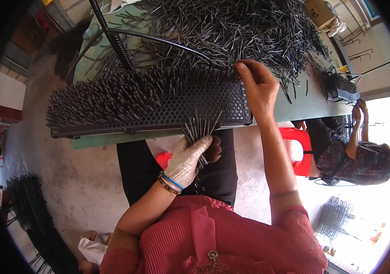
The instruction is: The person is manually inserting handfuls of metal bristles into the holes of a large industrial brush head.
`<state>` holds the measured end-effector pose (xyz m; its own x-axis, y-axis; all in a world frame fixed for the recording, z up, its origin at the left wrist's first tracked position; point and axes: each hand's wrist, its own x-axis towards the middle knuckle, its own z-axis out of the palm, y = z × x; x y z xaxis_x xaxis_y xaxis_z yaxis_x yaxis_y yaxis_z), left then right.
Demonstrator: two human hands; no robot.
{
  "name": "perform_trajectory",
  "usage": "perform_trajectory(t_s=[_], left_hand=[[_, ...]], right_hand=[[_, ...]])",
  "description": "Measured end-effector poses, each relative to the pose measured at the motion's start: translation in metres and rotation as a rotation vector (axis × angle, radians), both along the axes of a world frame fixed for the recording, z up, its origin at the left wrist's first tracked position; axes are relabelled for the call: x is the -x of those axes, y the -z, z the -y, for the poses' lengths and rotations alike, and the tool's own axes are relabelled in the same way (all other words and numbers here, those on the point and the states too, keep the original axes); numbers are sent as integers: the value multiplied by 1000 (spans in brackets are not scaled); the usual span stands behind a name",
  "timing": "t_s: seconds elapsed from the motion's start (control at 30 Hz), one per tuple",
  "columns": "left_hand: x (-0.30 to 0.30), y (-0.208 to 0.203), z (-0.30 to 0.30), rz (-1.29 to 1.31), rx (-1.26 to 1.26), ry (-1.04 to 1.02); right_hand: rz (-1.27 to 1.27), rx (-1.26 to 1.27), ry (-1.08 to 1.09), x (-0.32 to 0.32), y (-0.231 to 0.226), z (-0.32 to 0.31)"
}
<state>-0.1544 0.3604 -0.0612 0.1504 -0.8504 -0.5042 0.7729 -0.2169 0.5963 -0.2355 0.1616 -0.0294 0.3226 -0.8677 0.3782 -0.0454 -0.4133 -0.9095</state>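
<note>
My left hand [188,157], in a whitish knit glove with dark fingertips, is closed round a bundle of thin dark rods [199,125] that fan upward. It is just in front of the near edge of a long black perforated rack [195,102]. Many similar rods [108,98] stand upright in the rack's holes, densely on the left and along the far side. Bare holes show in its right part. My bare right hand [260,84] is at the rack's far right corner, thumb and fingertips pinched together. What they hold, if anything, is too small to make out.
A large heap of loose dark rods [231,32] covers the green table [309,105] behind the rack. A black metal arm [113,43] crosses above the rack's left part. At right, another person [359,155] works at a similar rack [341,86], near a red stool [295,150].
</note>
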Motion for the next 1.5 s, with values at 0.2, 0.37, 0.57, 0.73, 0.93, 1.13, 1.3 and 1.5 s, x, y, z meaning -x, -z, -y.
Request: perform_trajectory(t_s=[0.2, 0.37, 0.57, 0.73, 0.93, 1.13, 1.3, 1.5], left_hand=[[-8, -5, -3, 20, 1, 49], [-7, -1, -3, 21, -1, 24], [-11, 1, -4, -20, 30, 111], [-14, 7, -4, 5, 50, 161], [-16, 2, -5, -6, 57, 121], [-14, -10, -3, 5, 126, -8], [-10, -9, -1, 118, 138, 93], [-10, 0, -2, 73, 118, 152]], right_hand=[[-86, 114, 50, -7, 8, 6], [-80, 135, 100, -10, 19, 7], [-240, 374, -40, -10, 16, 1], [-356, 618, -41, -12, 19, 5], [-326, 636, -11, -13, 12, -1], [-441, -171, -362, 16, -14, -41], [-388, -436, -513, 21, -5, -50], [-68, -321, -213, 27, -7, -35]])
